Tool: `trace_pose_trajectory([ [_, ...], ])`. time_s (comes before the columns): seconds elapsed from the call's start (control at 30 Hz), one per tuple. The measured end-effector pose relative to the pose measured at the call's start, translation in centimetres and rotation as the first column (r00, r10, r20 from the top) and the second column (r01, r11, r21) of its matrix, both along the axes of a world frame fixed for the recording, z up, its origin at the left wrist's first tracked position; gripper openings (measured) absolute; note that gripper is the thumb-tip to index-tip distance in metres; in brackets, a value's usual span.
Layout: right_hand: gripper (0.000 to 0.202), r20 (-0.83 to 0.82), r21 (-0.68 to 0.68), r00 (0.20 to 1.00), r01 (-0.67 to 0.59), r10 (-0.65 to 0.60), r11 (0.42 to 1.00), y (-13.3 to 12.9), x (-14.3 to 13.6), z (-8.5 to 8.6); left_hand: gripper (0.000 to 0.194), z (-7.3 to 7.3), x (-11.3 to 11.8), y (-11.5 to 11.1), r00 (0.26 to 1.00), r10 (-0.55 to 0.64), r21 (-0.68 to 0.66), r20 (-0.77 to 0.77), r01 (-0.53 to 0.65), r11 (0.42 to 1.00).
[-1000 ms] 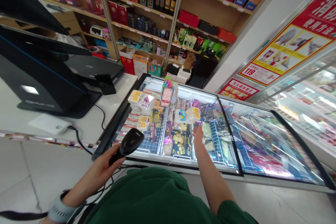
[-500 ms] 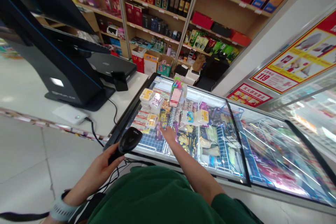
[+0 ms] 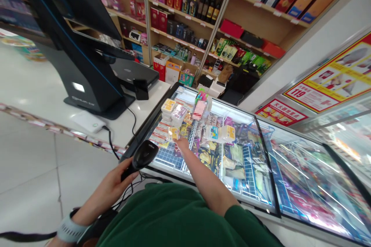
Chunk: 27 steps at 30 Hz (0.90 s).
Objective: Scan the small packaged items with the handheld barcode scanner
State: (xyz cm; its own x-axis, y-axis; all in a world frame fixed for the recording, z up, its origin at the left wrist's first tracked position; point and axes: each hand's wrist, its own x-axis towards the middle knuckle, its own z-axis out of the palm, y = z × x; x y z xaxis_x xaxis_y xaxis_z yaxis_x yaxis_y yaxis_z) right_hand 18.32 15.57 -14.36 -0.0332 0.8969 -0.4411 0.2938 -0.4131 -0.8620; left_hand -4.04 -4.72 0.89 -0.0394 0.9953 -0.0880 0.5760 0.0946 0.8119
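Observation:
My left hand (image 3: 120, 181) is wrapped round the handle of a black barcode scanner (image 3: 145, 154), its head pointing toward the freezer. My right hand (image 3: 182, 142) reaches over the glass top of the freezer, its fingers closed at the near right edge of a small clear plastic tub (image 3: 173, 132) with a yellow label. Behind that tub are a stack of tubs with a yellow label (image 3: 168, 105) and a tub with a purple-white label (image 3: 179, 112). To the right stand a blue-labelled tub (image 3: 213, 132) and an orange-labelled tub (image 3: 228, 133).
A glass-topped chest freezer (image 3: 268, 166) runs to the right, frozen packets inside. On the counter (image 3: 55, 106) at left stand a black monitor stand (image 3: 89, 88) and a white box (image 3: 89, 122) with a cable. A pink item (image 3: 199, 110) is partly blurred. Stocked shelves (image 3: 185, 15) fill the background.
My right hand has moved left, from beside the small yellow-labelled tub to its edge, and its fingers have closed in. The view has shifted slightly; the scanner stays in my left hand.

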Motion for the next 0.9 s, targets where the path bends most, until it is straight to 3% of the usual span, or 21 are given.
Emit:
trace_pose_trajectory([
  [0.1,0.028,-0.004,-0.105,0.995,0.096,-0.097,0.99,-0.3,0.6,-0.1,0.058,0.0,0.1,0.2,1.0,-0.021,-0.005,-0.013,0.021,1.0],
  [0.2,0.022,-0.048,-0.125,0.984,0.167,-0.174,0.978,-1.1,2.0,0.2,0.057,-0.2,0.3,0.7,0.999,-0.04,0.006,-0.02,0.04,0.999],
  [0.37,0.016,-0.086,-0.049,0.963,0.252,-0.255,0.967,-3.2,5.9,1.3,0.055,-0.1,1.3,1.8,0.994,-0.103,0.013,-0.036,0.103,0.995],
  [0.5,0.023,-0.099,0.061,0.958,0.277,-0.271,0.959,-4.9,8.5,3.0,0.052,0.7,3.0,3.2,0.978,-0.21,0.008,-0.017,0.21,0.978],
  [0.67,0.025,-0.083,0.185,0.959,0.282,-0.271,0.941,-6.6,10.2,5.2,0.051,1.6,5.6,5.1,0.94,-0.34,0.046,-0.004,0.34,0.939],
  [0.9,0.025,-0.107,0.204,0.947,0.319,-0.302,0.926,-8.4,11.6,6.8,0.052,2.1,8.2,6.0,0.898,-0.441,0.076,0.013,0.439,0.895],
])
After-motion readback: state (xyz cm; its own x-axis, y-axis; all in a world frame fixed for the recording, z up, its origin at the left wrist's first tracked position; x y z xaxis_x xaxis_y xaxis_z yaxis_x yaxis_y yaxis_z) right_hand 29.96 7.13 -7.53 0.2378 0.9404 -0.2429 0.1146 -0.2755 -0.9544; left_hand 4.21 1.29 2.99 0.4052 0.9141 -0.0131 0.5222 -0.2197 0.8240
